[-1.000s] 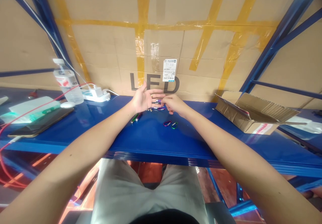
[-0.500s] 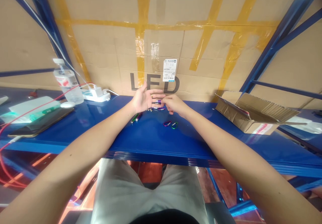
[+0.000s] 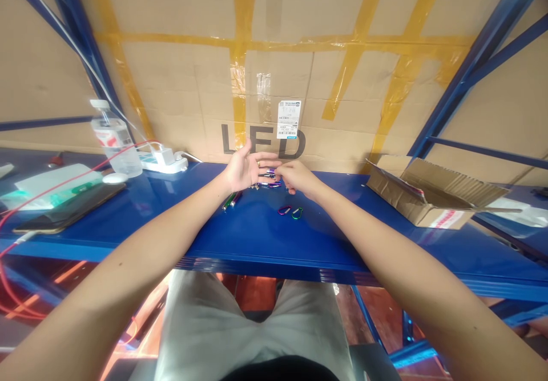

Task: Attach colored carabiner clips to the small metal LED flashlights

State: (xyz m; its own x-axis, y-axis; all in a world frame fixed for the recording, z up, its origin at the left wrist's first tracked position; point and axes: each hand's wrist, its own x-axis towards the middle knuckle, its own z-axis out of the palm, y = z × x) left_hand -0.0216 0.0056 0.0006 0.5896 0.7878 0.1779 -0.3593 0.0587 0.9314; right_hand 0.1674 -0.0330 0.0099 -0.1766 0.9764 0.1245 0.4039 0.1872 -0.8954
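My left hand (image 3: 245, 169) is open, palm turned to the right, its fingers stretched toward my right hand. Closed in a pinch, my right hand (image 3: 298, 179) grips one end of a small purple-and-dark metallic piece (image 3: 269, 173) that lies across the left fingers. Its exact kind is too small to make out. Under the hands are several shiny small parts (image 3: 270, 185), partly hidden. Two slim metallic tubes, a green one (image 3: 228, 201) and a dark red one (image 3: 236, 199), lie below my left wrist. A magenta carabiner (image 3: 283, 211) and a green carabiner (image 3: 297, 213) rest nearer the front edge.
On the blue table (image 3: 274, 244), an open cardboard box (image 3: 440, 209) stands at right. At left are a water bottle (image 3: 115, 147), a white power strip (image 3: 165, 163), a tablet-like device (image 3: 68, 212) and a red cable (image 3: 64, 182). Behind rises a taped cardboard panel (image 3: 184, 95).
Both hands stay almost in place. The small purple piece between them has shifted very slightly; the carabiners and tubes have not moved.
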